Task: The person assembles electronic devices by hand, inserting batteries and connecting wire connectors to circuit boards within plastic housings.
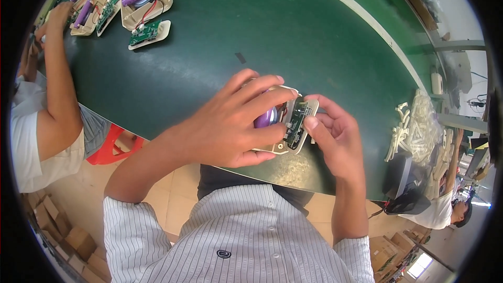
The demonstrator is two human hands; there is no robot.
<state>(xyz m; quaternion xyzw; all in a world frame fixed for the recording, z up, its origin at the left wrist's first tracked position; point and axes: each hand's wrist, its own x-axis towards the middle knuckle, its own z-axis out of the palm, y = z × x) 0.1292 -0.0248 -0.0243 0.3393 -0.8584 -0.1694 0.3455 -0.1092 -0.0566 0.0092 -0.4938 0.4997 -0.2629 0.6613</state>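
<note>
Over the near edge of the green table, my left hand (230, 118) is closed around a beige plastic housing (280, 147), its fingers spread across the top. Between those fingers shows a purple cylindrical battery (266, 118) inside the housing. At its right side a cover with a green circuit board (297, 120) stands tilted against the housing. My right hand (338, 133) pinches this cover's outer edge between thumb and fingers. Part of the housing is hidden under my left hand.
Similar opened housings (166, 1) with batteries, wires and boards lie at the far left, near a co-worker's hand (60, 13). Small pale plastic parts (401, 131), a clear bag (422, 126) and a black device (398, 173) are at the right. A red stool (112, 147) stands left.
</note>
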